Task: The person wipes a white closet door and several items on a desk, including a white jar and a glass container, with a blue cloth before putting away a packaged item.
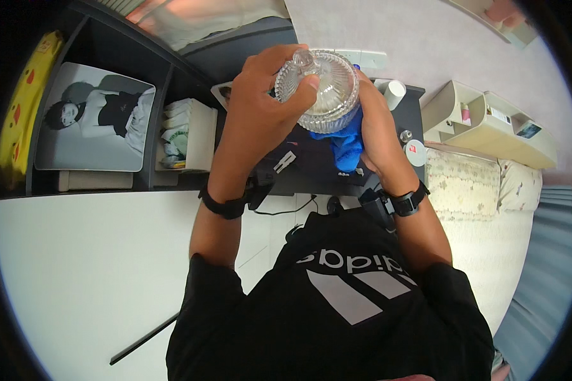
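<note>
A clear ribbed glass jar (328, 126) is held up over the dark desk (310, 164), its domed glass lid (336, 81) resting on top. My left hand (267, 95) grips the lid, thumb and fingers on either side of the round glass knob (304, 58). On the other side, my right hand (375, 121) supports the jar through a bunched blue cloth (345, 150). Most of the right fingers are hidden behind jar and cloth. Black straps circle both wrists.
A white cup (394, 93), a small glass piece (405, 136) and a white round object (415, 152) stand at the desk's right. A white clip-like item (285, 162) lies below the jar. Shelving with a cream bin (201, 138) is at left, a bed (467, 185) at right.
</note>
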`<state>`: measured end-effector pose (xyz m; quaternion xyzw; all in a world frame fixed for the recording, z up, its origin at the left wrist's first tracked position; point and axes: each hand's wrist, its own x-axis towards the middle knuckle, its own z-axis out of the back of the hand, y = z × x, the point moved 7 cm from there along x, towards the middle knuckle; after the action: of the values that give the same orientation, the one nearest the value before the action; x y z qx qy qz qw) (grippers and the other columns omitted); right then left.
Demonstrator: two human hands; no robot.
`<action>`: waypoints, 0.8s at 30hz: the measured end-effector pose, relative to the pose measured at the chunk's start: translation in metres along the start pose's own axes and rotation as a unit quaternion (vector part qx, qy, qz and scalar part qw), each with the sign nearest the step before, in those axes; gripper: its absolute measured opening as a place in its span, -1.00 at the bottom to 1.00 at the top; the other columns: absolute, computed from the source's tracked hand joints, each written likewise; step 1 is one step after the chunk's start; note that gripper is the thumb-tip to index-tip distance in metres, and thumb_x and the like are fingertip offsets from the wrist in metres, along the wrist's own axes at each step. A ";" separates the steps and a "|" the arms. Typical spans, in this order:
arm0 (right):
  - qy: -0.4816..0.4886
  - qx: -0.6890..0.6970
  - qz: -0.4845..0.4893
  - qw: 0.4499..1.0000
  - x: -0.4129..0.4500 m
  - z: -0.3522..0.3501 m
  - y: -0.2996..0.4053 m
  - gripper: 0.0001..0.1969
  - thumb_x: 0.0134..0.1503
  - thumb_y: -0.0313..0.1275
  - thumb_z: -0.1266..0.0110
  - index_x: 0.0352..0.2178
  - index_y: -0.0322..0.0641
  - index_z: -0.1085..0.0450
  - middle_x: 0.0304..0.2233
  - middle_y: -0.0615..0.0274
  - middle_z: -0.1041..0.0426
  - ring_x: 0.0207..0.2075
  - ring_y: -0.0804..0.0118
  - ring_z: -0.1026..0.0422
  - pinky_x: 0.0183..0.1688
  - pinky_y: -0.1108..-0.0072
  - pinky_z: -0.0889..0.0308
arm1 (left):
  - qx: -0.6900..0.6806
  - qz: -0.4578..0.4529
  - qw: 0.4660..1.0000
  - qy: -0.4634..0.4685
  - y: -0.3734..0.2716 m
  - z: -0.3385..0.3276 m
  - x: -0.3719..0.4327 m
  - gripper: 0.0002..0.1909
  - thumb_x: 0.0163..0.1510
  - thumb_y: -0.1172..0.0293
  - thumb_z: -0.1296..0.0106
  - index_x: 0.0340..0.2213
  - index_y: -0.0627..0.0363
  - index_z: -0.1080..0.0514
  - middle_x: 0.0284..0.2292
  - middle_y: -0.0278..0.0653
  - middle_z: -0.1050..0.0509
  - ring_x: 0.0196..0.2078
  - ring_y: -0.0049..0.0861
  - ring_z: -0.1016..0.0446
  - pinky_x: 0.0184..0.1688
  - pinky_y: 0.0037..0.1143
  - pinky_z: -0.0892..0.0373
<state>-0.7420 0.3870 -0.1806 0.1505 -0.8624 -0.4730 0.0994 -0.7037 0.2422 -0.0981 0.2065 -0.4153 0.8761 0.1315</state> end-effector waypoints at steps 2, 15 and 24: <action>0.001 0.012 -0.009 1.000 -0.002 0.000 -0.002 -0.52 0.31 -0.31 0.31 0.13 -0.39 -0.28 0.07 0.12 -0.39 0.07 0.35 -0.35 0.17 0.55 -0.18 | 0.002 -0.008 1.000 -0.014 0.001 -0.003 -0.003 -0.70 0.17 0.47 -0.03 -0.05 0.25 -0.44 -0.05 -0.20 -0.50 -0.12 -0.58 -0.48 0.01 -0.47 -0.41; -0.014 0.042 0.000 0.999 -0.010 -0.002 -0.005 -0.52 0.32 -0.31 0.39 0.12 -0.37 -0.25 0.07 0.11 -0.38 0.09 0.32 -0.34 0.18 0.52 -0.18 | -0.138 -0.032 0.982 -0.127 0.013 -0.025 -0.013 -0.74 0.11 0.41 -0.12 -0.15 0.22 -0.47 -0.14 -0.15 -0.49 -0.07 -0.35 -0.47 0.02 -0.44 -0.34; -0.045 0.060 0.000 0.997 -0.018 0.006 0.003 -0.51 0.35 -0.27 0.44 0.14 -0.32 -0.26 0.08 0.13 -0.37 0.12 0.32 -0.32 0.21 0.49 -0.16 | -0.120 -0.070 0.979 -0.147 0.000 -0.035 -0.012 -0.74 0.12 0.43 -0.11 -0.15 0.26 -0.47 -0.13 -0.14 -0.50 -0.08 -0.36 -0.48 0.02 -0.45 -0.34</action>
<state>-0.7273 0.3998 -0.1823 0.1351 -0.8929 -0.4263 0.0516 -0.7016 0.2693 -0.1239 0.3440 -0.5172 0.7685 0.1537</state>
